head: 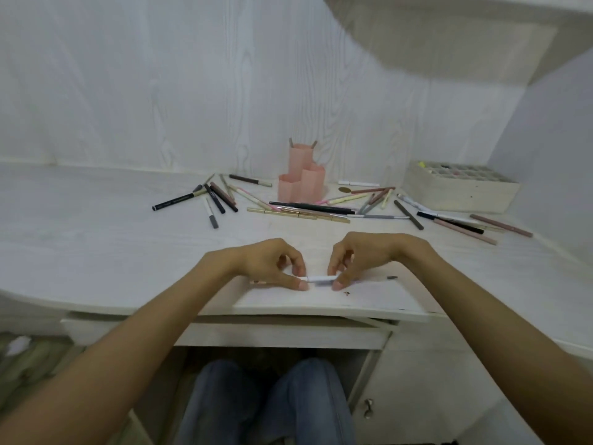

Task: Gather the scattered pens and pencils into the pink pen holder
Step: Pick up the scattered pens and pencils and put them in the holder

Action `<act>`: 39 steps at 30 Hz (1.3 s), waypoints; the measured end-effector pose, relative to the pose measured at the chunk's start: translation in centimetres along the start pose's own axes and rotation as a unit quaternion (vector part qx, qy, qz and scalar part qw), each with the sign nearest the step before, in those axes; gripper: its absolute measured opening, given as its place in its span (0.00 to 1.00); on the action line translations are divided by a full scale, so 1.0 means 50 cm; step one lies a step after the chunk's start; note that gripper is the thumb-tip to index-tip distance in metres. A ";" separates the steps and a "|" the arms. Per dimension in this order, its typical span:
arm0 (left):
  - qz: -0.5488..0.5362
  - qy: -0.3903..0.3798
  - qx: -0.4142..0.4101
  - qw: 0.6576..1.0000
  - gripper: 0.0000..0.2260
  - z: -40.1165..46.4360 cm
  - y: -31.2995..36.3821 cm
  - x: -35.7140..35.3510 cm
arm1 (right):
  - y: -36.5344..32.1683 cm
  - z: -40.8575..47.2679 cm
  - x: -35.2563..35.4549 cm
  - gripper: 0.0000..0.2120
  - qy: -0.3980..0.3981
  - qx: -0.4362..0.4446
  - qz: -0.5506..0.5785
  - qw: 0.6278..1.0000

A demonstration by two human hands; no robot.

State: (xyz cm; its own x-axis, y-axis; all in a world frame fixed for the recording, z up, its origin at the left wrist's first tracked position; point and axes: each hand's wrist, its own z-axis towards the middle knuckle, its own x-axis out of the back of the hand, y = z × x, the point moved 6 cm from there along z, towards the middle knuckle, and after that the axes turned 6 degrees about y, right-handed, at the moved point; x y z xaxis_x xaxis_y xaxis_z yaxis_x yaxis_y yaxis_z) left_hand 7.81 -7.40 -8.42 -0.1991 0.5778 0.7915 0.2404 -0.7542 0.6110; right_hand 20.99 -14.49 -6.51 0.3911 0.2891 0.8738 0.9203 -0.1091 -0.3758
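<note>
White desk [96,245] ahead: I see my left hand [272,264] and right hand [356,258] pinching opposite ends of a white pen [322,279] near the front edge, the pink pen holder [300,179] well behind among scattered pens [298,210].

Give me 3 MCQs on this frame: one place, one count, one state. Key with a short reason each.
1. Where does the pink pen holder stand?
A. at the desk's front edge
B. toward the back of the desk, near the wall
C. inside the compartment box

2. How many pencil ends stick out above the holder's tallest tube?
A. none
B. two
C. five

3. What is happening to the white pen?
A. it lies untouched among the scattered pens
B. it stands in the holder
C. both hands pinch it, one at each end

Key:
B, it stands far behind the hands, close to the wall.
B, two tips show above the rim.
C, left hand and right hand pinch its ends near the desk's front edge.
</note>
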 end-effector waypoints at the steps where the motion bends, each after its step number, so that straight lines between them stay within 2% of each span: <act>1: -0.001 0.004 0.010 1.000 0.08 0.007 -0.007 0.008 | 0.007 0.006 0.007 0.06 0.016 -0.007 0.014 1.000; 8: 0.068 0.053 0.087 0.993 0.10 0.059 -0.064 0.077 | 0.031 0.065 0.042 0.09 0.101 -0.012 0.047 0.994; 12: 0.126 0.090 0.134 0.979 0.07 0.037 -0.137 0.156 | 0.077 0.081 0.073 0.10 0.110 -0.040 0.038 0.992; 17: 0.004 0.168 0.160 0.973 0.04 0.010 -0.202 0.186 | 0.104 0.102 0.084 0.11 0.111 -0.035 0.082 0.990; 20: -0.068 0.213 0.154 0.962 0.03 0.038 -0.200 0.197 | 0.109 0.123 0.097 0.11 0.133 -0.026 0.200 0.970; 24: -0.158 0.265 0.115 0.944 0.04 0.092 -0.169 0.237 | 0.112 0.141 0.155 0.06 0.218 -0.014 0.346 0.913; 27: -0.219 0.319 0.104 0.916 0.09 0.133 -0.159 0.268 | 0.125 0.152 0.210 0.16 0.292 -0.001 0.420 0.859; 30: -0.281 0.384 0.089 0.875 0.07 0.164 -0.155 0.289 | 0.119 0.157 0.266 0.19 0.367 0.047 0.447 0.814; 33: -0.318 0.426 0.050 0.846 0.13 0.183 -0.152 0.303 | 0.110 0.149 0.334 0.14 0.491 0.097 0.461 0.732; 36: -0.342 0.447 0.016 0.826 0.19 0.190 -0.146 0.321 | 0.095 0.143 0.396 0.10 0.598 0.128 0.443 0.655; 39: -0.352 0.455 0.013 0.818 0.18 0.193 -0.144 0.336 | 0.070 0.147 0.440 0.10 0.681 0.134 0.404 0.595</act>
State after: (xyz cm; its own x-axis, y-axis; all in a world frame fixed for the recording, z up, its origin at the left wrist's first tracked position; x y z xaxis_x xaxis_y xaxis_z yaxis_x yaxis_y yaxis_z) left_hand 11.90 10.77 0.59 -0.9186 0.3857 -0.0862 -0.2213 -0.3213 0.9208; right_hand 32.72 -1.54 9.13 0.5200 -0.8151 -0.2556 0.4601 0.5194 -0.7201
